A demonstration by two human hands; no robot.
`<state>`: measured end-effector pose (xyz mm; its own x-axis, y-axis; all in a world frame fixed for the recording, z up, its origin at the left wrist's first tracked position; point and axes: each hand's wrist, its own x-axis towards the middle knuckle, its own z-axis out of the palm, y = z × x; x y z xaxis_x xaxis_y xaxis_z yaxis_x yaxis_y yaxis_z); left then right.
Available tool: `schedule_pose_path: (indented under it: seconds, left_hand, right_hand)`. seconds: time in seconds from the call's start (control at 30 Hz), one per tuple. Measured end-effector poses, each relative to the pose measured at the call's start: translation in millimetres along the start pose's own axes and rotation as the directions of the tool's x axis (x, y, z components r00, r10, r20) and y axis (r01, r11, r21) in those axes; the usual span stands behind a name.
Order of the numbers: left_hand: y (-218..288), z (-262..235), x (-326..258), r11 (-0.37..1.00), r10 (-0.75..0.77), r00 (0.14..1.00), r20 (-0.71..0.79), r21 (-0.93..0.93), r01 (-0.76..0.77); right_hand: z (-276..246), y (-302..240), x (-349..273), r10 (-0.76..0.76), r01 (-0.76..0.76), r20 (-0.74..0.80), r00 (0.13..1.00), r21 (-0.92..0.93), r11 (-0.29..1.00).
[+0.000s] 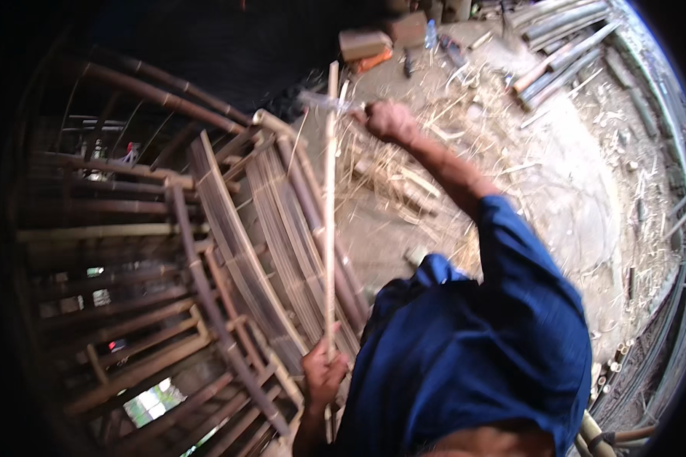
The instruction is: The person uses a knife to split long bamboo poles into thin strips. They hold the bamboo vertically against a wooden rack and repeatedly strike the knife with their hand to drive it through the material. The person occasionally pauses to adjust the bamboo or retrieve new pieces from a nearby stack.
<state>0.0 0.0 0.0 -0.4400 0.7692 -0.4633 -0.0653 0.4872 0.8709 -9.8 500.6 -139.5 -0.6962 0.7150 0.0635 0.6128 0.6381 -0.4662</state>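
My left hand (324, 373) is closed round the lower part of a long pale bamboo strip (329, 228), which runs up and away from me. Far out, my right hand (392, 122) grips a tool with a blurred, light blade (322, 100), which looks like a knife. That blade lies across the strip close to its far end; whether it cuts in or only touches, I cannot tell. Beneath the strip is a slatted bamboo seat or bench (282, 206), its slats running lengthwise.
Bamboo furniture frames (183, 228) crowd the left. Shavings (404, 175) litter the floor beyond my right arm. Cut bamboo poles (560, 72) lie at the far right, and a cardboard box (364, 44), an orange item (372, 61) and a plastic bottle (431, 34) stand at the back.
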Motion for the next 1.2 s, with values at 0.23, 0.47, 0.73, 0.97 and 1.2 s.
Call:
schedule_pose_path:
  seconds: [0.23,0.47,0.73,0.97,1.2]
  left_hand:
    - [-9,-15,-52,0.975,-0.09,0.993,-0.078,0.197,0.104]
    - [-38,-17,-76,0.987,-0.162,0.982,-0.093,-0.021,0.161]
    - [-12,-15,128,0.999,0.019,0.981,-0.191,-0.028,-0.025]
    - [-6,2,151,0.982,0.076,0.97,-0.23,-0.154,-0.113]
    - [26,22,61,0.98,0.144,0.987,-0.068,-0.13,-0.152]
  right_hand:
    - [34,17,-11,-0.078,0.076,-0.053,0.995,-0.039,0.996]
    - [-9,85,31,0.366,-0.337,-0.16,0.917,0.183,0.924]
    - [55,-95,-145,-0.104,0.001,0.347,0.932,0.285,0.959]
    - [69,-126,-209,-0.492,0.452,-0.022,0.871,0.43,0.781]
    - [40,-65,-81,0.02,-0.088,0.183,0.983,0.372,0.924]
